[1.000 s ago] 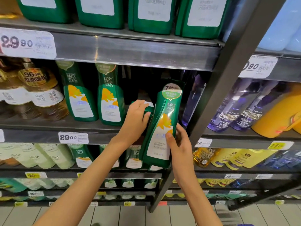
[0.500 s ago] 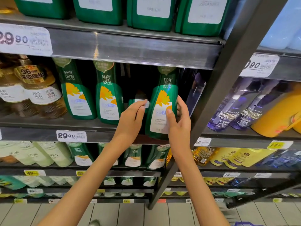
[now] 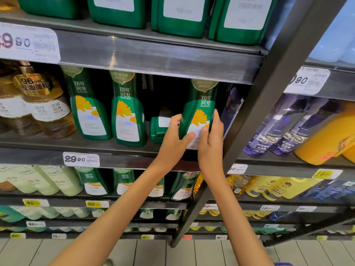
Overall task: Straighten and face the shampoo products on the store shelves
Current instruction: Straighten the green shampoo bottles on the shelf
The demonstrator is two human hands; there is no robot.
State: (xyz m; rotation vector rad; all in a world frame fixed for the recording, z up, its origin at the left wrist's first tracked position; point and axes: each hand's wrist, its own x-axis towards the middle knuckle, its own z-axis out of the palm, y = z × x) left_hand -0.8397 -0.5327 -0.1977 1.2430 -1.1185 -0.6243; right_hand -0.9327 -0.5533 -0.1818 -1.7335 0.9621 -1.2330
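Note:
A green shampoo bottle (image 3: pixel 201 104) with a yellow flower label stands upright at the right end of the middle shelf (image 3: pixel 119 158), label facing me. My left hand (image 3: pixel 173 137) grips its lower left side, thumb across the label. My right hand (image 3: pixel 211 137) grips its lower right side, thumb on the label. Two matching green bottles (image 3: pixel 90 106) (image 3: pixel 127 110) stand further left, faces forward. A short green bottle (image 3: pixel 160 125) sits back in the gap just left of my left hand.
Amber shampoo bottles (image 3: pixel 38 106) fill the shelf's far left. A dark slanted upright post (image 3: pixel 269 104) stands right of the held bottle, with purple bottles (image 3: pixel 284 129) and orange ones beyond it. Large green jugs (image 3: pixel 180 14) line the shelf above. More bottles fill lower shelves.
The tilted bottle held out in front of the shelf went up and back onto the middle shelf, now upright. My left hand moved from the short bottle onto the tall one.

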